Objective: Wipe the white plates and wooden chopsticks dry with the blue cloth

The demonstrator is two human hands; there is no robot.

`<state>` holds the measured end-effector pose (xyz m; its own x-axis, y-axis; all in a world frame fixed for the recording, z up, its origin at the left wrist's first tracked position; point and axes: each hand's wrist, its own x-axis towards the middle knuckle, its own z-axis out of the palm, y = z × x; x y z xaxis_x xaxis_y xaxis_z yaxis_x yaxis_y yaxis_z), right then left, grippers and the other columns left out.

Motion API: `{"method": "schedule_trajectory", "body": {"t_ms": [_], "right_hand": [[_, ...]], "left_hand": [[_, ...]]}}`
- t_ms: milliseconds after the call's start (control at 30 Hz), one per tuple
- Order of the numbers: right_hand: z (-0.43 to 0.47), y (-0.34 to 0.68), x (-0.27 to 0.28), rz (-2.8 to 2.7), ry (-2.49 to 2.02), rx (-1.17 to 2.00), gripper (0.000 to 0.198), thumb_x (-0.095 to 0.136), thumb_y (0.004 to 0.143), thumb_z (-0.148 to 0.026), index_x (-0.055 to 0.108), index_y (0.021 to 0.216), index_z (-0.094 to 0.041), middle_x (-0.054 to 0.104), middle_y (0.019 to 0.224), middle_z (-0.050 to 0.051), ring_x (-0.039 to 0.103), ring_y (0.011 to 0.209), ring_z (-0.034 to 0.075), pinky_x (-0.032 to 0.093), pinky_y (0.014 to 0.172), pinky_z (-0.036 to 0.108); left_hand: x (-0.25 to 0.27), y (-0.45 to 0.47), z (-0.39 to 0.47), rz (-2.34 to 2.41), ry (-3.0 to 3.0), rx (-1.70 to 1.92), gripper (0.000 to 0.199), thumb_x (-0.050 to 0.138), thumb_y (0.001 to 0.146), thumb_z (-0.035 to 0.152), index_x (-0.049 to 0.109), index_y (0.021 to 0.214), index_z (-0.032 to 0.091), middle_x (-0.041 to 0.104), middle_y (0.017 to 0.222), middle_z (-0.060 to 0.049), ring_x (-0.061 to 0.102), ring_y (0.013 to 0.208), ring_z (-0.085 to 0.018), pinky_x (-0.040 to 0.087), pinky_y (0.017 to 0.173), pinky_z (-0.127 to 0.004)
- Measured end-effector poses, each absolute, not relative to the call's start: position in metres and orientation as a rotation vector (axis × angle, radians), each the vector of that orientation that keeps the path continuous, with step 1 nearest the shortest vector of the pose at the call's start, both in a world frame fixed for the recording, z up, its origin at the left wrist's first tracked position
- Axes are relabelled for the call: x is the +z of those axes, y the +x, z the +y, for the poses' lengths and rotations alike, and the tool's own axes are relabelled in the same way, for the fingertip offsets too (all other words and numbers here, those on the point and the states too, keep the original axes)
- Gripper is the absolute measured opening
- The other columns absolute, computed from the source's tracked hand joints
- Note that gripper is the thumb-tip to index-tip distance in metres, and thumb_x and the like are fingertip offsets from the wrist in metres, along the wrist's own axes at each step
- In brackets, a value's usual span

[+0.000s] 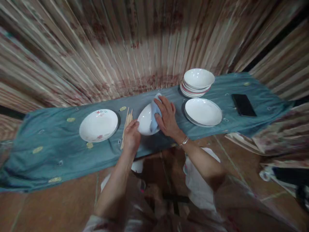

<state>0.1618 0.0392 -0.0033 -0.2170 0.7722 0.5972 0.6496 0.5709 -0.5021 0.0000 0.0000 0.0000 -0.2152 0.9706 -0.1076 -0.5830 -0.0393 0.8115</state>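
In the head view, my left hand [132, 135] grips the left rim of a white bowl [145, 120], its thumb over the edge. The bowl is tilted above the cloth-covered table. My right hand [167, 116] is closed around a light blue cloth [154, 112] and presses it against the bowl's right side. Part of the cloth is hidden under my fingers. Several wooden chopsticks [127, 124] lie just beyond my left hand. To their left rests a white plate [98, 125] with red flower marks.
A stack of bowls [199, 79] stands at the back right, behind stacked white plates [203, 112]. Farther right lies a black phone [243, 105]. A green patterned cloth [48, 141] covers the narrow table, with a striped curtain [135, 48] behind it.
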Motion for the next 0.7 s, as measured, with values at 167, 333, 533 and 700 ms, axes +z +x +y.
{"method": "schedule_trajectory", "body": {"t_ms": [167,333,533,700], "right_hand": [[0.048,0.168,-0.020,-1.768,-1.146,0.340,0.057,0.021,0.102,-0.046,0.031,0.151,-0.019,0.039,0.154,0.013,0.031,0.146,0.022,0.022,0.121,0.047],[0.053,0.165,-0.037,-1.564,-1.115,0.587,0.063,0.023,0.100,-0.056,0.032,0.150,-0.018,0.042,0.152,0.013,0.036,0.143,0.020,0.024,0.122,0.041],[0.051,0.160,-0.057,-1.373,-1.169,0.758,0.076,0.023,0.095,-0.068,0.031,0.148,-0.014,0.041,0.152,0.016,0.037,0.143,0.020,0.022,0.123,0.042],[0.040,0.156,-0.066,-1.325,-1.192,0.821,0.081,0.023,0.092,-0.073,0.029,0.148,-0.015,0.041,0.152,0.017,0.037,0.143,0.021,0.022,0.123,0.044]], "left_hand": [[-0.005,-0.006,0.001,0.938,0.612,1.584,0.029,0.084,0.058,0.030,0.069,0.079,0.016,0.070,0.075,0.001,0.062,0.071,-0.011,0.045,0.074,-0.024],[-0.002,-0.006,0.000,0.925,0.620,1.597,0.024,0.082,0.058,0.030,0.068,0.073,0.017,0.070,0.074,0.000,0.062,0.069,-0.013,0.047,0.073,-0.025],[-0.005,-0.011,0.001,0.929,0.608,1.581,0.026,0.081,0.060,0.029,0.067,0.078,0.016,0.069,0.076,0.001,0.062,0.071,-0.011,0.047,0.077,-0.024],[-0.006,-0.011,0.003,0.928,0.600,1.613,0.024,0.080,0.060,0.028,0.066,0.076,0.017,0.068,0.074,0.001,0.062,0.070,-0.012,0.048,0.076,-0.026]]}}
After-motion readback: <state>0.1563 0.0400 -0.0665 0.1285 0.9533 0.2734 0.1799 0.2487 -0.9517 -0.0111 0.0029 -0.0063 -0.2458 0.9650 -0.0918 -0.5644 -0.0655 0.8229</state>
